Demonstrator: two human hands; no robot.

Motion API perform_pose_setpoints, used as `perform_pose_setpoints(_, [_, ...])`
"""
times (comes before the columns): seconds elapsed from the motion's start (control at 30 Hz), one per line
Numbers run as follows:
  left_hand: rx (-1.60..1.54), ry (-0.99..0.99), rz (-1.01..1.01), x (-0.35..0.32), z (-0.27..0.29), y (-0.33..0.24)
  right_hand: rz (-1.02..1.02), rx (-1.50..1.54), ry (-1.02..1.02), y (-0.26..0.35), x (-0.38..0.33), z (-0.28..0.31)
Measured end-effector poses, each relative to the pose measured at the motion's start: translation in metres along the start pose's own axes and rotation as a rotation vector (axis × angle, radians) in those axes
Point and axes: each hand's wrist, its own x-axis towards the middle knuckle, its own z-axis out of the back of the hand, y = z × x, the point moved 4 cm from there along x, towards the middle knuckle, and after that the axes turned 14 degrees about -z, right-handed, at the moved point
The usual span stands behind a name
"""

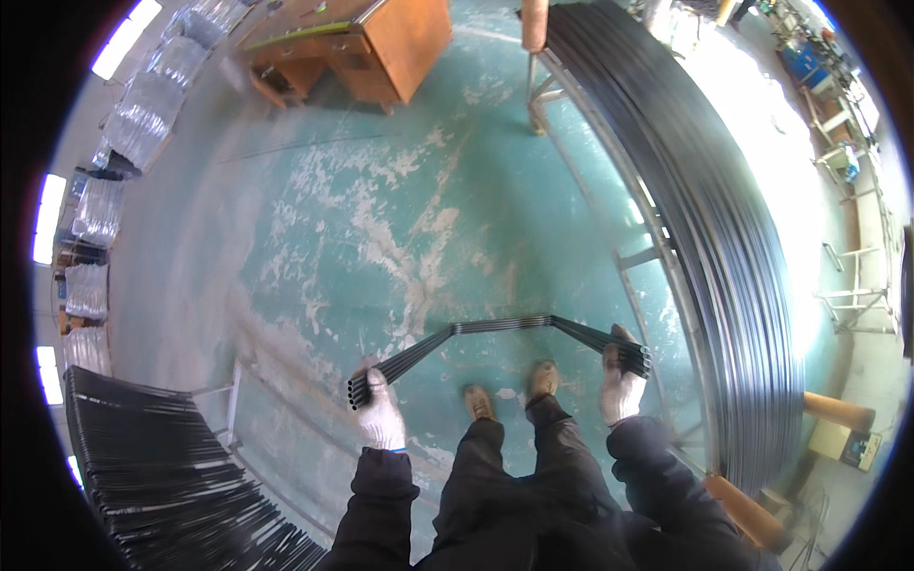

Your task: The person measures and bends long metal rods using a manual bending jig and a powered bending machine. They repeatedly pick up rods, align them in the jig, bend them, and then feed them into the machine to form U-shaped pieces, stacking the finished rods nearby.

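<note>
A bundle of bent black metal tubes (502,324) spans the space before me, its straight middle running crosswise and both ends angling back toward me. White-gloved, my left hand (380,404) is closed round the left end, where several round open tube mouths show. My right hand (621,385), in a matching glove, grips the right end with its fingers over the tubes. The bundle hangs above the floor, just beyond my shoes.
Long straight dark tubes (705,209) lie on a metal rack (624,257) with brown roller-like posts (838,411) at my right. Many black bent tubes (152,447) are stacked at lower left. A wooden desk (405,48) stands ahead on the worn green floor (381,219). Wrapped bundles (143,119) line the left wall.
</note>
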Motion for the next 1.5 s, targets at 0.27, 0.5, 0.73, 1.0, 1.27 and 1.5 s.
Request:
perform_pose_setpoints(0.27, [-0.036,0.046,0.023,-0.011,0.016,-0.027,0.111,-0.16,-0.147,0.057,-0.039,0.025])
perform_pose_setpoints(0.5, [0.017,0.077,0.15,-0.008,0.012,-0.05,0.227,-0.269,-0.17,0.051,-0.04,0.036])
perform_pose_setpoints(0.73, [0.002,0.032,0.052,-0.016,0.028,-0.021,0.096,-0.364,-0.192,0.083,-0.064,0.048])
perform_pose_setpoints(1.0, [-0.03,-0.005,0.039,-0.021,0.03,-0.003,0.079,-0.216,-0.106,0.078,-0.06,0.05])
perform_pose_setpoints(1.27, [-0.043,-0.002,0.024,-0.018,0.024,0.007,0.255,-0.453,-0.13,0.1,-0.062,0.061])
perform_pose_setpoints(1.5, [-0.074,0.016,0.034,-0.015,0.021,-0.002,0.219,-0.443,-0.101,0.105,-0.063,0.063])
